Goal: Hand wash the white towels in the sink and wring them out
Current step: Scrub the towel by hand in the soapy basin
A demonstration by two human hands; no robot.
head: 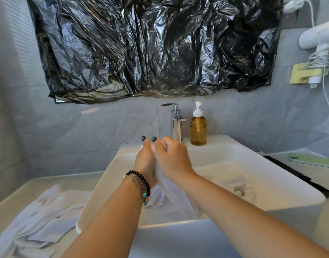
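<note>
while both sets of fingers curl onto it, the white towel [169, 190] sits pressed between the left hand [145, 161] and right hand [172, 159] above the sink [252, 157]. its long axis runs 12 to 6 o'clock, free end hanging toward 6. another towel [44, 216] lies on the counter at 8 o'clock.

**A home bathroom**

A white basin [252, 175] is set in a pale counter [20, 198] against grey tiled walls [67, 131]. At 12 o'clock stand a chrome tap [176, 121] and an amber pump bottle [198, 127]. A white hair dryer [319, 38] hangs at 2 o'clock; black plastic sheeting [150, 47] covers the wall above.
</note>
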